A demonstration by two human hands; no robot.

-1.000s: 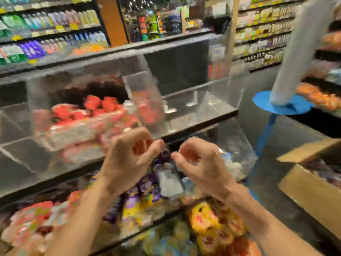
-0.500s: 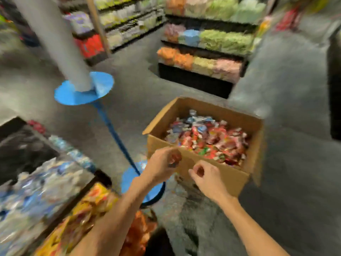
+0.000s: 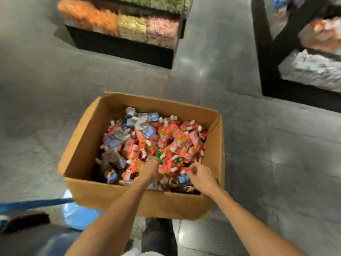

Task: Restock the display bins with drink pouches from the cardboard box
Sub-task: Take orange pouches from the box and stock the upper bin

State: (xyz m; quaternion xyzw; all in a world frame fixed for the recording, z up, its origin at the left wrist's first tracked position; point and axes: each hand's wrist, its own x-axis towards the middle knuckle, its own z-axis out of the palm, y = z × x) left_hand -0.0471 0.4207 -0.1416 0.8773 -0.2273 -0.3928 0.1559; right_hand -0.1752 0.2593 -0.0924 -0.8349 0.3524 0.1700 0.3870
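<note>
Open cardboard box (image 3: 92, 196) sits on the grey floor (image 3: 267, 163), directly in front of the person and below the camera. It is filled with drink pouches (image 3: 166, 137), mostly red-orange with white caps, and a cluster of blue-white ones at the far-left corner. Both bare arms reach over the near wall into the box. Left hand (image 3: 150, 172) is palm down on the near middle of the pile, fingertips pushed in among red pouches just beside a green cap (image 3: 158, 155); the fingers are hidden, so cannot tell if it grasps anything. Right hand (image 3: 202, 177) is at the near-right part of the pile, fingers curled, tips at a red pouch; motion blur, cannot tell if it is pinched or only touched. Blue disc base (image 3: 77, 217) lies on the floor just beside the box's near-left corner. Dark trouser leg (image 3: 158, 235) is at bottom centre. Low black display stand (image 3: 120, 47) with orange, yellow-green and pink goods stands well beyond the box; a black shelf unit (image 3: 265, 58) with silvery packs is far right.
</note>
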